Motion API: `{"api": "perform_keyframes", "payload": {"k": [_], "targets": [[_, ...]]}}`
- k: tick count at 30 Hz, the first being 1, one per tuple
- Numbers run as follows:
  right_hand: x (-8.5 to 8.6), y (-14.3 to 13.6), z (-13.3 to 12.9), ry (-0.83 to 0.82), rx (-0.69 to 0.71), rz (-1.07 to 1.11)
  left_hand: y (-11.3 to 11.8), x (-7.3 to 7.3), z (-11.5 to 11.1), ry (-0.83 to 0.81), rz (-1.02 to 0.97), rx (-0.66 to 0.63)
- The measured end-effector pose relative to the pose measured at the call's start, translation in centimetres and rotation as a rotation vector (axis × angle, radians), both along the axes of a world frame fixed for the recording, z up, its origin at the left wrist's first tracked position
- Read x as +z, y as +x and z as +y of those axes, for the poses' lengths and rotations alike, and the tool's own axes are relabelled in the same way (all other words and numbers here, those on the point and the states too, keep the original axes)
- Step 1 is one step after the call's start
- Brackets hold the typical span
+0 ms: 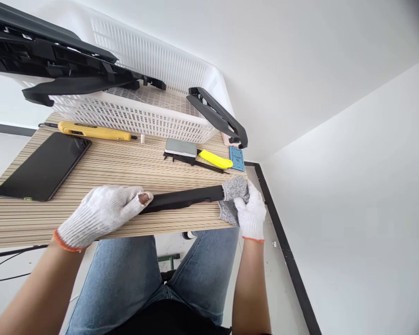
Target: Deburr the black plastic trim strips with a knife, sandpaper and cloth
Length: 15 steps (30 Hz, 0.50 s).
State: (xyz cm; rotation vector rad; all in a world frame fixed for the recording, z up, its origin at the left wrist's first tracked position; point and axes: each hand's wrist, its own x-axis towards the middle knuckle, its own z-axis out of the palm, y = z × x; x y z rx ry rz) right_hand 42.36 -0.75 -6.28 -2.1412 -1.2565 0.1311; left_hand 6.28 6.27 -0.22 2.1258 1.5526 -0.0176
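Observation:
A long black plastic trim piece [185, 197] lies crosswise just above the table's front part. My left hand [108, 209], in a white knit glove with a torn thumb tip, grips its left end. At the other end, my right hand [252, 211], gloved too, is closed on a grey speckled cloth [235, 188] wrapped around the trim's tip. Part of the cloth hangs below the trim. The trim's right end is hidden under the cloth, and the fingers behind both ends are partly out of sight.
Behind stands a white plastic basket [136, 109] holding several black plastic parts [52, 60], one hanging over its right rim. On the striped table lie a phone [43, 165], a yellow corded tool [97, 131], a grey-white block [180, 147], a yellow-handled knife [215, 159] and a blue packet [236, 158].

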Motion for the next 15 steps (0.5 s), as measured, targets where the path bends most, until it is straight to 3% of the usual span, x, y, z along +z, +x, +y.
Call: {"api": "perform_keyframes", "payload": {"k": [7,11,15], "targets": [[0.2,2.4,-1.0,0.206,0.061,0.485,0.3,0.3,-0.1,-0.006,0.013,0.046],[0.0,2.5,-0.9,0.268,-0.098,0.363,1.0,0.2,-0.5,0.094,0.157,0.090],[0.1,1.7,-0.7,0.278,-0.147,0.242,1.1,-0.5,-0.8,0.197,0.139,0.052]]}}
